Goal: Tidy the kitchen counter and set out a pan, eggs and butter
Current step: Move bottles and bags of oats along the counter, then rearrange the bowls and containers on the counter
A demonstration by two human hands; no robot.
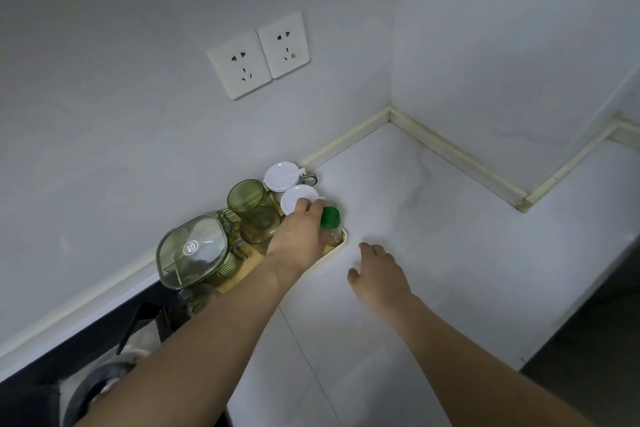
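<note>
A pale yellow tray [343, 242] stands against the wall on the white counter [433, 218]. It carries a small clear bottle with a green cap [330, 217], two jars with white lids [298, 197] and green-tinted cups [254, 210]. My left hand [299, 236] reaches over the tray's right end and grips the green-capped bottle, whose body is partly hidden behind the hand; the fingertips lie at the nearer white lid. My right hand [379, 272] hovers over the counter just right of the tray, fingers relaxed, holding nothing. No pan, eggs or butter can be clearly made out.
A green glass container with a clear lid [192, 251] sits at the tray's left end. Dark cookware and a black recess [104, 357] lie at lower left. Two wall sockets [258, 54] are above. The counter runs right into a stepped corner [519, 201].
</note>
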